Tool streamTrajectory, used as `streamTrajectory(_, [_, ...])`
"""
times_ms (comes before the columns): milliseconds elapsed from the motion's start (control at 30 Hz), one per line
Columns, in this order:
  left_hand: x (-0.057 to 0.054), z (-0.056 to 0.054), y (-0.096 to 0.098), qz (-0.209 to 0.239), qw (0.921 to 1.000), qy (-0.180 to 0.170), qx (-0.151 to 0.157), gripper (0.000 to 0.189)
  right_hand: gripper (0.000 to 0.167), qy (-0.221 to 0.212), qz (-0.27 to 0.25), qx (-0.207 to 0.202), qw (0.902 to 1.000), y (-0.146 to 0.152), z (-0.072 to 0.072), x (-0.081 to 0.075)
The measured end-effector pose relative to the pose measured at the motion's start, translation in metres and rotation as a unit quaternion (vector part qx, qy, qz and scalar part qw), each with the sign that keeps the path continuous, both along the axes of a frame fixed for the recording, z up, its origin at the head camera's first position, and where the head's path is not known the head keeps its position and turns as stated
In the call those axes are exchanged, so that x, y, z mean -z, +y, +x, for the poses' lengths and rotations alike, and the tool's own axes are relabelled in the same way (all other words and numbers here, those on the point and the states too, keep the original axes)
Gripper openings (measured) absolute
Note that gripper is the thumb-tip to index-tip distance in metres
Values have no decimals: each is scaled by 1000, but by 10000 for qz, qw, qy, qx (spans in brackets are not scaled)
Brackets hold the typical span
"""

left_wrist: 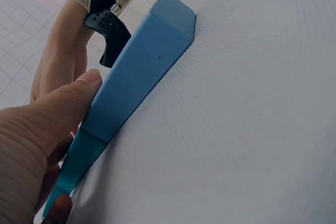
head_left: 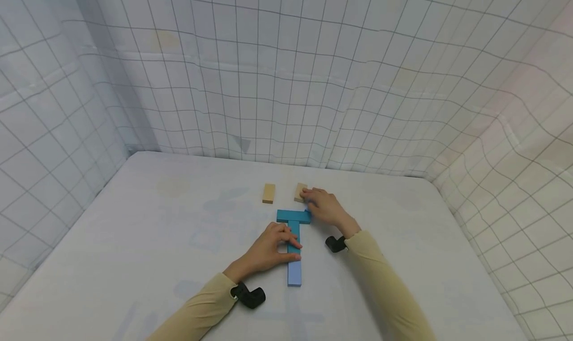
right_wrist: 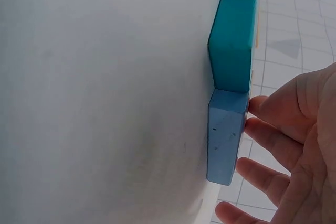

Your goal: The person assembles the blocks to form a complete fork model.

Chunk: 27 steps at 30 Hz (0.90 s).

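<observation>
In the head view, several painted blocks lie flat in a T. A teal block [head_left: 290, 216] forms its bar, another teal block [head_left: 293, 227] the upper stem, and a light blue block [head_left: 294, 275] the near end. My left hand [head_left: 268, 249] reaches over the stem from the left; its thumb [left_wrist: 86, 80] touches the blue block near the seam. Above the bar's right end is my right hand [head_left: 326, 209], fingers slightly bent. In the right wrist view these fingers [right_wrist: 270, 135] are by a blue block [right_wrist: 226, 140] adjoining a teal one. Whether they press it is unclear.
Two wooden blocks lie beyond the bar: one on the left [head_left: 268, 193], another [head_left: 300, 191] by my right fingertips. The white table [head_left: 179, 216] is enclosed by a wrinkled grid-patterned sheet [head_left: 277, 82]. A black device [head_left: 250, 297] sits on each wrist.
</observation>
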<state>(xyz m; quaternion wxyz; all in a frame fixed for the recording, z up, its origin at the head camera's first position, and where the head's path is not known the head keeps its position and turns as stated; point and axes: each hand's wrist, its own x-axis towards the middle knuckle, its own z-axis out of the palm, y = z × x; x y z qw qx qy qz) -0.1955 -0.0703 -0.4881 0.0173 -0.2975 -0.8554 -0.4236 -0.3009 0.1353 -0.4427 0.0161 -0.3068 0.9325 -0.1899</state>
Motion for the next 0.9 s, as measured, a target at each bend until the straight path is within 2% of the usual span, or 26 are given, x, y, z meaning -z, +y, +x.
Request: streamTrajectory(900, [-2,1,0,-26,10000,-65,13,23,38,-9,-28,-453,9990,-1,14,4])
